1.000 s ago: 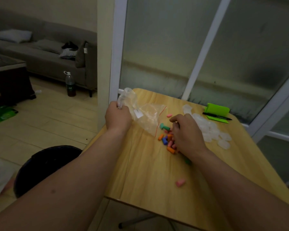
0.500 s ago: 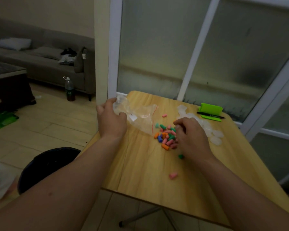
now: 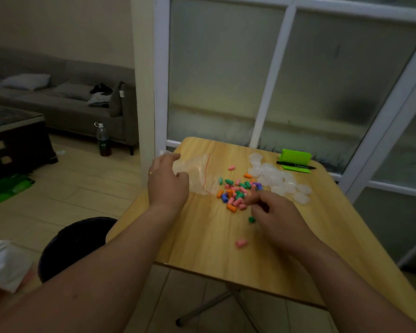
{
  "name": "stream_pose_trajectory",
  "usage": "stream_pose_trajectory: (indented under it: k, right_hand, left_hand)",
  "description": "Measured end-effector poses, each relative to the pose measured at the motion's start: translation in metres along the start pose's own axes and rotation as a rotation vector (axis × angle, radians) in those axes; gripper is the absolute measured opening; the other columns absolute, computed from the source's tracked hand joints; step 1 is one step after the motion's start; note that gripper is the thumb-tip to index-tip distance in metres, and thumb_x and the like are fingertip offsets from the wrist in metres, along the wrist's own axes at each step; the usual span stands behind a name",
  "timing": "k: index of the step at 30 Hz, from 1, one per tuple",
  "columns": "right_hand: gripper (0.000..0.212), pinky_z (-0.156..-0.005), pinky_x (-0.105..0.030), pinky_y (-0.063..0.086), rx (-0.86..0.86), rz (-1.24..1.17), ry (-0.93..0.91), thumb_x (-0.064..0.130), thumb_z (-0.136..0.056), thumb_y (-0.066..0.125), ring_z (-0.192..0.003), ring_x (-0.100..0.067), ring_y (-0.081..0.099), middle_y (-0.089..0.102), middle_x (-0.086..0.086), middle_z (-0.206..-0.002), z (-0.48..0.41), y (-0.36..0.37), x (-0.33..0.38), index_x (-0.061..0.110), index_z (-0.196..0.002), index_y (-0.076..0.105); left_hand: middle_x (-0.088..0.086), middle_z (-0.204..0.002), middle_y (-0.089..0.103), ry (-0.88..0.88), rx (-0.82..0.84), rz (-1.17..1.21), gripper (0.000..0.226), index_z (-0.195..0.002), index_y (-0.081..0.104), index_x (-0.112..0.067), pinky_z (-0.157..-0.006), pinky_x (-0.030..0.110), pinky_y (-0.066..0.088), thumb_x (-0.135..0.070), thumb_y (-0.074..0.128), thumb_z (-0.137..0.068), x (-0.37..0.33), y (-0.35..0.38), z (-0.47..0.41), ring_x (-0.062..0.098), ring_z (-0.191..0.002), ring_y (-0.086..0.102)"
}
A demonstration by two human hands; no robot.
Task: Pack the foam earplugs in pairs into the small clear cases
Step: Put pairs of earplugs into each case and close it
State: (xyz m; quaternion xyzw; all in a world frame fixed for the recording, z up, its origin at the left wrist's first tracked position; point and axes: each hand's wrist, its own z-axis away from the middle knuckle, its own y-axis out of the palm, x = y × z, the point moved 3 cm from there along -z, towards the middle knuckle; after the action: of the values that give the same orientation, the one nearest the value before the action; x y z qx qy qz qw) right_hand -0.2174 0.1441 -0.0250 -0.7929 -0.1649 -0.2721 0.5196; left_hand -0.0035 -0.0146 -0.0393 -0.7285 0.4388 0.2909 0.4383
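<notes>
A heap of coloured foam earplugs (image 3: 235, 192) lies mid-table, in pink, green, orange, blue and purple. Strays lie apart: one pink earplug (image 3: 240, 243) near the front, one green earplug (image 3: 251, 219) beside my right hand, one pink earplug (image 3: 231, 168) at the back. Several small clear cases (image 3: 280, 180) are piled to the right of the heap. My left hand (image 3: 167, 182) rests on an empty clear zip bag (image 3: 198, 173) lying flat left of the heap. My right hand (image 3: 277, 218) is at the heap's right edge, fingertips curled by the earplugs; what it holds is hidden.
The wooden table (image 3: 202, 236) stands against a frosted glass partition. A green phone stand (image 3: 296, 158) with a black pen (image 3: 296, 166) sits at the back right. A dark round stool (image 3: 75, 243) stands left of the table. A sofa and a bottle (image 3: 103, 140) are beyond.
My left hand has lowered the zip bag from a lifted position onto the table. My right hand has drawn back off the heap toward its right edge, uncovering more earplugs.
</notes>
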Motion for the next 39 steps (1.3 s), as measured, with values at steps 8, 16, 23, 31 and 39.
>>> stream_pose_trajectory:
  k: [8, 16, 23, 31, 39]
  right_hand:
    - [0.023, -0.086, -0.025, 0.053, 0.455, 0.190, 0.030, 0.054, -0.087, 0.076, -0.096, -0.001, 0.060, 0.063, 0.015, -0.104, 0.026, 0.001, 0.014, 0.038, -0.103, 0.070]
    - [0.012, -0.074, -0.027, 0.048, 0.002, 0.183, -0.047, 0.046, -0.094, 0.073, -0.087, -0.002, 0.054, 0.056, 0.016, -0.093, 0.004, 0.005, 0.011, 0.037, -0.090, 0.066]
    - [0.018, -0.083, -0.042, 0.052, -0.139, 0.344, 0.015, 0.053, -0.096, 0.064, -0.094, -0.015, 0.057, 0.055, 0.011, -0.094, -0.024, 0.027, -0.028, 0.037, -0.102, 0.069]
    - [0.014, -0.077, -0.037, 0.047, -0.207, 0.196, 0.012, 0.043, -0.101, 0.060, -0.087, -0.008, 0.053, 0.056, 0.013, -0.088, -0.024, 0.024, -0.037, 0.034, -0.093, 0.068]
    - [0.023, -0.073, -0.032, 0.043, -0.221, 0.133, 0.063, 0.042, -0.104, 0.054, -0.088, -0.006, 0.054, 0.061, 0.012, -0.086, -0.025, 0.025, -0.044, 0.033, -0.088, 0.067]
  left_hand:
    - [-0.003, -0.134, 0.050, 0.047, -0.033, 0.039, 0.037, -0.130, 0.060, -0.025, -0.077, 0.013, 0.040, -0.013, 0.062, -0.095, -0.034, -0.004, 0.023, 0.009, -0.115, 0.051]
    - [-0.007, -0.125, 0.051, 0.049, -0.019, 0.113, 0.031, -0.125, 0.060, -0.024, -0.075, 0.015, 0.043, -0.014, 0.061, -0.096, -0.051, 0.006, 0.026, -0.002, -0.099, 0.052]
    - [-0.006, -0.121, 0.054, 0.036, -0.011, 0.194, 0.026, -0.121, 0.061, -0.024, -0.078, 0.010, 0.038, -0.014, 0.059, -0.096, -0.056, 0.020, 0.015, 0.006, -0.108, 0.052]
    - [-0.006, -0.118, 0.058, 0.016, -0.051, 0.259, 0.025, -0.119, 0.062, -0.024, -0.087, 0.024, 0.051, -0.013, 0.060, -0.097, -0.053, 0.023, -0.005, 0.008, -0.107, 0.057]
    - [-0.006, -0.112, 0.063, -0.076, -0.102, 0.309, 0.025, -0.112, 0.063, -0.029, -0.092, 0.040, 0.058, -0.010, 0.056, -0.096, -0.038, 0.007, -0.012, 0.010, -0.103, 0.062]
